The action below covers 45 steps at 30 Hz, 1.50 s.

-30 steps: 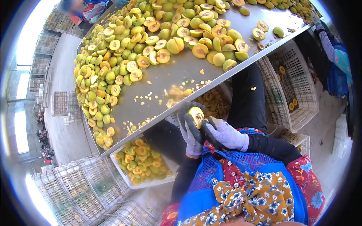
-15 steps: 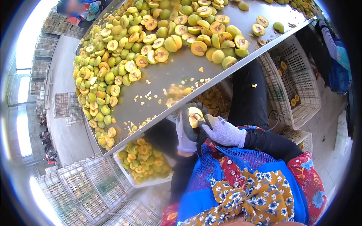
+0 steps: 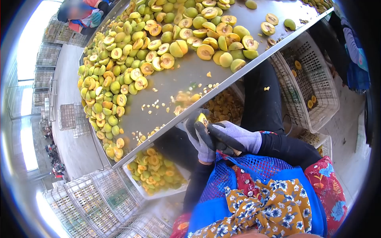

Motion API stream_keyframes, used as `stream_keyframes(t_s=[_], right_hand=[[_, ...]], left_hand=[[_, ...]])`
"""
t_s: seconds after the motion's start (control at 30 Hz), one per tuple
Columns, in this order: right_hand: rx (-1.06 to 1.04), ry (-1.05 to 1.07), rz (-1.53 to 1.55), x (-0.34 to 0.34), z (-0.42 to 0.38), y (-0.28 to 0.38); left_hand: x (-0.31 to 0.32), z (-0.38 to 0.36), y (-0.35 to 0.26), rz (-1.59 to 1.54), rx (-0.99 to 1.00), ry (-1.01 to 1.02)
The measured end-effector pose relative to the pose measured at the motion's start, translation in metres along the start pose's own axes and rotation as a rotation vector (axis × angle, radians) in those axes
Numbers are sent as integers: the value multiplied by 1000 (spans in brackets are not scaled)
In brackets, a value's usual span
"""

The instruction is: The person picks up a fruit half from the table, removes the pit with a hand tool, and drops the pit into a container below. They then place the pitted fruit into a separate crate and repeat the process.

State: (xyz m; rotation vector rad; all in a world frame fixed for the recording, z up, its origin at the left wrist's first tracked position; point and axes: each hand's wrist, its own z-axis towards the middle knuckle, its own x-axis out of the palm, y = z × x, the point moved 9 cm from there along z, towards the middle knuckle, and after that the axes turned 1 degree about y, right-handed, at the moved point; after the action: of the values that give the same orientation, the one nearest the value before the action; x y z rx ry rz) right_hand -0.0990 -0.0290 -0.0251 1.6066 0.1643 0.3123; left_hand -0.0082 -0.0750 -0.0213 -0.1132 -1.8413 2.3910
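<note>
Just below the table edge, my left hand, in a lilac glove with dark fingers, grips a yellow-green fruit half that looks like an apricot or plum. The fruit is tilted, so little of its cut face shows. Against it, my right hand, gloved the same way, is closed with the fingers curled under; whatever it holds is hidden. Beyond both hands, a metal table carries a large heap of halved fruit. Small pale kernels or scraps lie scattered nearer to me.
A white crate of fruit halves stands below left, and brownish scraps fill a container under the table. At right is a perforated crate with a few halves. Stacked crates line the lower left. Other people are at the edges.
The fruit half has turned in my left hand, so its cut face, visible before, is now mostly turned away. My right hand has moved in closer, its fingers folding under.
</note>
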Motion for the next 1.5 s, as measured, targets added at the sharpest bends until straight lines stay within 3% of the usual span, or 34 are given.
stream_keyframes(t_s=[0.07,0.1,0.17,0.2,0.23,0.27,0.37,0.4,0.5,0.63,0.8,0.87,0.93,1.03,1.1,1.17,1.2,1.23,1.3,1.33,1.37,1.43,1.5], right_hand=[[-24,6,222,-3,0,10],[226,-16,551,3,-2,-16],[436,-54,719,9,-8,-40],[391,-67,557,1,-6,-41],[345,-77,393,-7,-3,-37],[542,-87,306,-7,-11,-38],[235,-231,-345,-11,-5,-27],[259,-244,-487,-9,-10,-30],[244,-174,-641,-2,-12,-27],[274,-188,-649,-7,-14,-4],[153,-112,-503,-11,-9,-17],[285,-54,-92,-6,-10,-39],[396,39,192,2,-14,-45],[213,86,258,0,-13,-29],[432,36,183,1,-21,-42],[557,-5,99,-3,-25,-50],[495,48,214,0,-25,-52],[634,57,552,10,-31,-63],[208,79,347,1,-22,-38],[46,65,258,-3,-22,-27],[-14,35,203,-4,-23,-22],[-7,11,121,-8,-19,-23],[156,5,96,-5,-25,-45]], left_hand=[[-1,-3,-5,-49,42,10],[1,-3,-2,-4,-21,49],[0,0,1,91,-153,131],[3,0,9,-55,-318,222],[1,4,8,13,-253,271],[1,6,8,84,-193,321],[5,11,0,194,-135,325],[3,6,11,155,-224,293],[5,6,9,310,-124,209],[5,5,4,272,-163,162],[1,-4,20,-109,-426,19],[5,-7,16,-134,-419,-7],[9,0,-1,29,-311,49],[8,5,-11,518,-20,194],[10,6,10,635,-28,296],[12,3,40,460,-290,383],[15,4,23,671,-73,329],[16,-1,27,452,-166,295],[20,-6,28,11,-335,216],[24,3,10,147,-227,261],[23,-2,20,76,-346,251],[26,-6,40,-73,-557,226],[27,-3,38,-73,-494,186]])
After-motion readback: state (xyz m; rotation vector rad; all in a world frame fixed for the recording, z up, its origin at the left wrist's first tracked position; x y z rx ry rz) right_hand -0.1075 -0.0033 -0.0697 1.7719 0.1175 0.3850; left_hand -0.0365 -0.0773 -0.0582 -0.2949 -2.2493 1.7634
